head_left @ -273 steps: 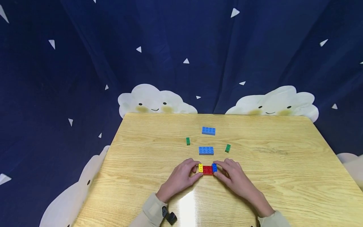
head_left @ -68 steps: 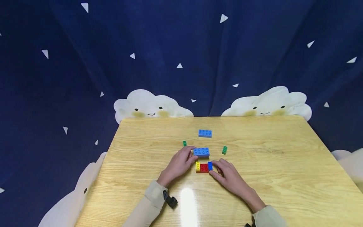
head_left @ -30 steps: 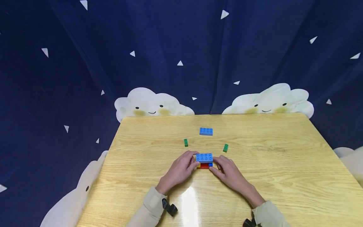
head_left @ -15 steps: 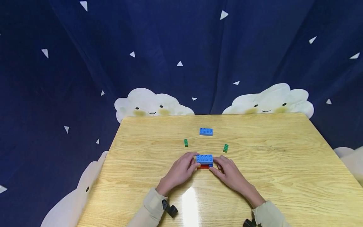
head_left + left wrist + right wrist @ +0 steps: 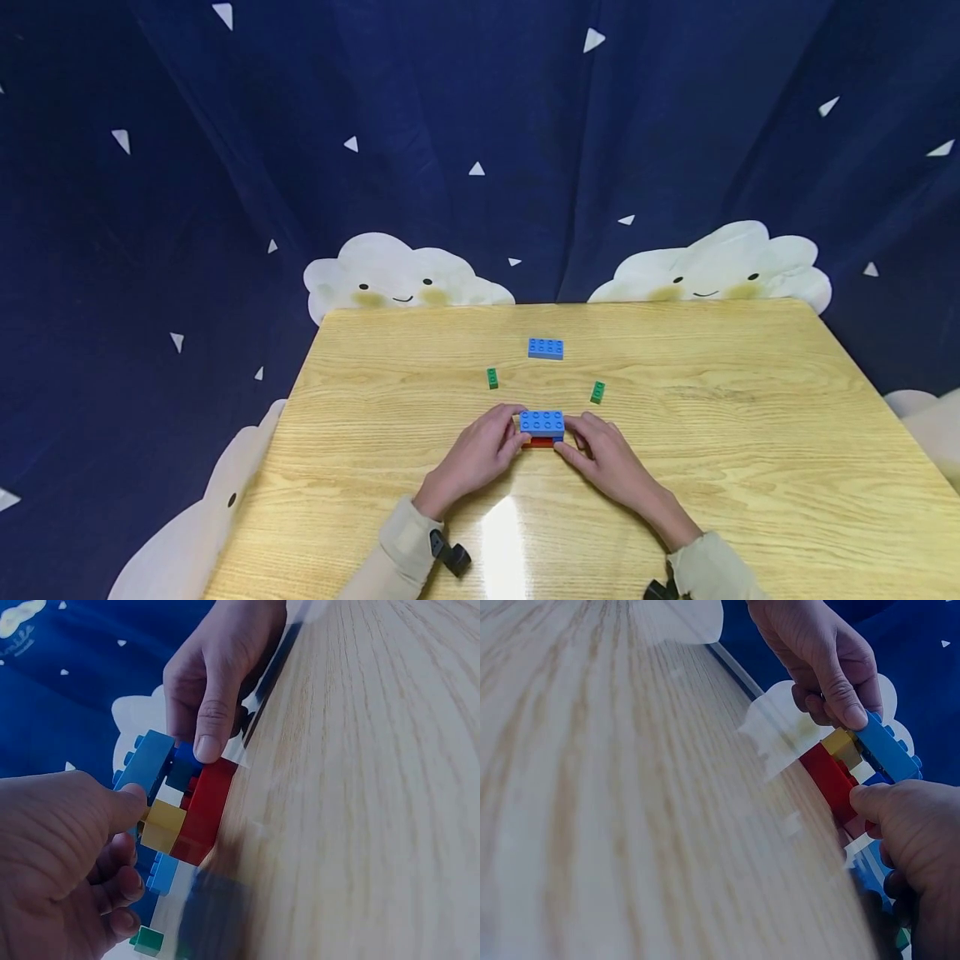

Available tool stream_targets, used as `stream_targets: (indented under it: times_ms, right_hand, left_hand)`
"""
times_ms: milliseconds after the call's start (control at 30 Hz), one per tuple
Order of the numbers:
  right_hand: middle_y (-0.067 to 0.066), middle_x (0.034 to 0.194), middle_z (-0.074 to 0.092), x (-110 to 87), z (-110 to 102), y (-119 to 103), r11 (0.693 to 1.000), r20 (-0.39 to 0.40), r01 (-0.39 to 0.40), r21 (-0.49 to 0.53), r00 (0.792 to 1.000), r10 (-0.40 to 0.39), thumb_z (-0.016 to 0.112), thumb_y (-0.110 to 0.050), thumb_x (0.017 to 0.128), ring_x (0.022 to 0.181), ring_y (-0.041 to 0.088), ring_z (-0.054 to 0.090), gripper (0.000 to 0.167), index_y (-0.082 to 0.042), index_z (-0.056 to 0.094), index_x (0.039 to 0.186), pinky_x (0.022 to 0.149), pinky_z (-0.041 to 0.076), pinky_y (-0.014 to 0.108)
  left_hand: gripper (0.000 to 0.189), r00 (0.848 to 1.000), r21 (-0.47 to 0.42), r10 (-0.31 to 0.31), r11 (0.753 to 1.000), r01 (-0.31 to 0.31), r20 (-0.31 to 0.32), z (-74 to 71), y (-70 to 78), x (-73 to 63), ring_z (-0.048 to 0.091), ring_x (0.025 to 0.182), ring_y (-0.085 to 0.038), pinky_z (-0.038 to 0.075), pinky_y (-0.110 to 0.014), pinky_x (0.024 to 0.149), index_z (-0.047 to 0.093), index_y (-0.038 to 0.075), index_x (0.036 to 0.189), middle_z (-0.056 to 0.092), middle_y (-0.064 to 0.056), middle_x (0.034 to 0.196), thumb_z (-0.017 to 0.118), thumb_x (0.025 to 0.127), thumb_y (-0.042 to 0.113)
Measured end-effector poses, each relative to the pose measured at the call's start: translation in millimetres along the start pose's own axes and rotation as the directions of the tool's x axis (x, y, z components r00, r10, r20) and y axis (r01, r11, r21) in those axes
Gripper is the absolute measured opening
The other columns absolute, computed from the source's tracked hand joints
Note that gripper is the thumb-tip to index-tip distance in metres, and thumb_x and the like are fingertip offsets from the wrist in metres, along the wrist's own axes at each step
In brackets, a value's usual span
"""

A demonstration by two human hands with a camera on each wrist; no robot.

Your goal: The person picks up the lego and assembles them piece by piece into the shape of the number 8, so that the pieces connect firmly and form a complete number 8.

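My left hand [image 5: 474,454] pinches the left end of a light blue eight-stud toy brick [image 5: 542,423]. This brick lies close over a yellow brick [image 5: 163,826] and a small dark blue brick [image 5: 182,766], which stand on the two ends of a red brick [image 5: 208,806]. Between them a gap shows under the light blue brick. At the right end my right hand [image 5: 618,467] steadies the stack, its thumb and fingers pinching the dark blue brick; in the right wrist view its thumb also lies against the red brick [image 5: 829,780].
Behind the stack, another light blue brick [image 5: 545,349] lies on the wooden table [image 5: 712,433]. Two small green bricks flank the middle, a left green brick [image 5: 492,378] and a right green brick [image 5: 597,392]. A dark blue curtain [image 5: 420,100] hangs behind the table.
My left hand has let go of the yellow brick, picked up the nearer light blue brick and brought it over the stack, lowering it slightly lately. My right hand has stayed at the dark blue brick.
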State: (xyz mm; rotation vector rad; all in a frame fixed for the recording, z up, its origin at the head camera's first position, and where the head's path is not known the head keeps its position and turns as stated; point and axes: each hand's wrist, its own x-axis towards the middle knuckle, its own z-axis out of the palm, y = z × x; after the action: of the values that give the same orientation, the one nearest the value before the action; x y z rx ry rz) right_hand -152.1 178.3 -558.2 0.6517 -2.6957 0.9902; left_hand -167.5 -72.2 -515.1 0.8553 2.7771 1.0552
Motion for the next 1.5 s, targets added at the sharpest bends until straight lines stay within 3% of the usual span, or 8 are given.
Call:
stream_targets:
  times_ms: [233, 467, 733, 1500]
  right_hand:
    - [-0.010, 0.080, 0.048, 1.0, -3, -1, 1.000, 0.020, -0.019, 0.009, 1.000, 0.019, 0.075, -0.033, 0.098, 0.068, 0.003, 0.039, 0.035, -0.012, 0.070, 0.126, 0.069, 0.031, 0.028]
    - [-0.008, 0.082, 0.048, 5.7, -12, -6, 0.991, 0.018, -0.010, 0.137, 1.000, 0.007, 0.076, -0.029, 0.097, 0.071, 0.007, 0.043, 0.052, -0.003, 0.061, 0.140, 0.068, 0.037, 0.026]
    - [-0.011, 0.083, 0.047, 12.1, -17, -12, 0.989, 0.008, 0.060, 0.138, 0.998, -0.062, 0.074, -0.022, 0.099, 0.074, 0.006, 0.044, 0.040, -0.006, 0.065, 0.135, 0.069, 0.038, 0.025]
    - [-0.012, 0.082, 0.047, 11.2, -18, -15, 0.991, 0.026, 0.051, 0.125, 0.998, -0.054, 0.072, -0.023, 0.100, 0.070, 0.007, 0.043, 0.033, -0.015, 0.067, 0.132, 0.062, 0.037, 0.023]
  left_hand:
    - [0.041, 1.000, 0.033, 0.005, 0.999, -0.005, -0.001, 0.4, -1.9, 0.4, 0.049, 0.072, -0.004, 0.044, -0.021, 0.065, 0.060, 0.007, 0.141, 0.053, 0.009, 0.089, 0.064, 0.106, 0.028]
    - [0.039, 0.999, 0.051, 0.028, 0.998, -0.027, -0.016, 1.7, -3.8, 0.7, 0.049, 0.071, -0.003, 0.043, -0.020, 0.063, 0.062, 0.007, 0.138, 0.053, 0.008, 0.087, 0.066, 0.104, 0.027]
    - [0.040, 0.999, 0.058, 0.031, 0.998, -0.030, -0.023, 1.4, -3.0, -0.5, 0.047, 0.069, -0.004, 0.041, -0.021, 0.061, 0.061, 0.007, 0.139, 0.052, 0.008, 0.086, 0.066, 0.104, 0.027]
    - [0.039, 0.998, 0.060, 0.039, 0.998, -0.036, -0.056, 3.9, -3.9, -0.6, 0.046, 0.066, -0.003, 0.040, -0.021, 0.060, 0.064, 0.007, 0.136, 0.051, 0.009, 0.081, 0.069, 0.103, 0.026]
